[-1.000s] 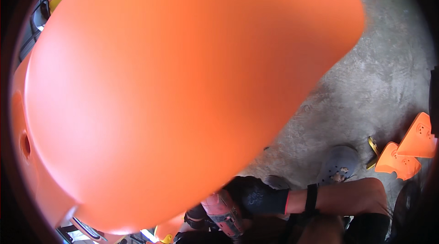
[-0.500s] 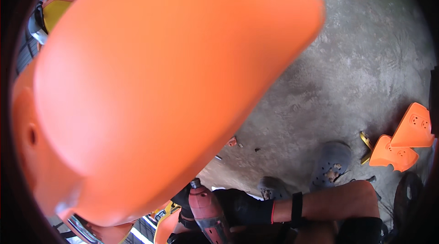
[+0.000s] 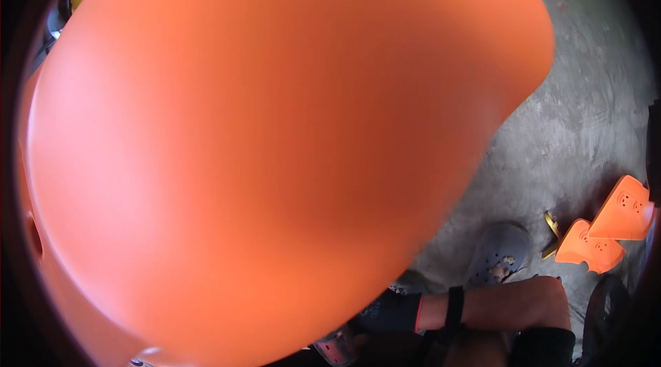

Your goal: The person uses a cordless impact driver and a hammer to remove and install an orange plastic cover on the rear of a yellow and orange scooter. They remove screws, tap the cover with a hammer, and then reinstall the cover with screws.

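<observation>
A large, smooth, curved orange plastic shell [image 3: 275,160] fills most of the view, very close and blurred. My right forearm [image 3: 509,305], with a black strap at the wrist, reaches leftward along the bottom. Its black glove with a red-edged cuff [image 3: 392,313] passes behind the shell's lower edge, so the fingers of my right hand are hidden. A sliver of a red and black power driver [image 3: 335,348] shows beside the glove. Whether the right hand grips it cannot be seen. The left hand is out of sight behind the shell.
Two orange plastic plates with small holes [image 3: 592,246] overlap on the grey concrete floor [image 3: 585,140] at the right, beside a yellow piece [image 3: 551,226]. A grey clog [image 3: 499,253] stands near the forearm. A dark shoe [image 3: 606,308] is at the lower right.
The orange shell has come closer and spread rightward and downward across the view. It now covers most of the power driver and the gloved hands.
</observation>
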`<control>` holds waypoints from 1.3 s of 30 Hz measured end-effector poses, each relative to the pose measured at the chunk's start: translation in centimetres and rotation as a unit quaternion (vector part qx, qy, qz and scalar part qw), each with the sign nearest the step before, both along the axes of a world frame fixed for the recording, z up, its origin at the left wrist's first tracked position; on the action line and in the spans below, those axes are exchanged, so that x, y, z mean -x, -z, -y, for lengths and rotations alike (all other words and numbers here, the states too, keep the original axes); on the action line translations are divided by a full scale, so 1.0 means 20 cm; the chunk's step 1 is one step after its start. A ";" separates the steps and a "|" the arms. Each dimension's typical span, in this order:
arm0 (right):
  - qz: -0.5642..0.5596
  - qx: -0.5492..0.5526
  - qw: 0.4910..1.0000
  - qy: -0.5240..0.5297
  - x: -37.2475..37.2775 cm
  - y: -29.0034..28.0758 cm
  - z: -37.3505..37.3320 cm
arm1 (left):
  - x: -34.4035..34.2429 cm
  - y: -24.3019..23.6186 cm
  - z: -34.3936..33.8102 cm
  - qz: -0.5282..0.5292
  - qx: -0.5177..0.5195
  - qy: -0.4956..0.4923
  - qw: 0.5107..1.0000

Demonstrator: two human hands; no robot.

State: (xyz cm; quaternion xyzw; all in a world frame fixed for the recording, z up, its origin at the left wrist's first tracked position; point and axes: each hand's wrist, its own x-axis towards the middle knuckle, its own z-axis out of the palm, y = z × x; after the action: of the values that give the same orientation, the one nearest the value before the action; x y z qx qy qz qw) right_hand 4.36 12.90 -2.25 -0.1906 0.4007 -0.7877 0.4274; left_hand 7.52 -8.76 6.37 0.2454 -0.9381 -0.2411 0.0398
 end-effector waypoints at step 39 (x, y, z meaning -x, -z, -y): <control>-0.112 -0.007 0.986 0.123 0.21 0.04 -0.23 | 0.04 0.03 -0.01 -0.018 -0.009 -0.013 1.000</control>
State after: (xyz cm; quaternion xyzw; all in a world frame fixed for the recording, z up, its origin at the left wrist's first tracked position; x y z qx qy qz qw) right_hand 0.24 17.53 -3.00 -0.2238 0.4714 -0.8053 0.2813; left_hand 6.75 -8.51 5.86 0.2536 -0.9318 -0.2534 0.0575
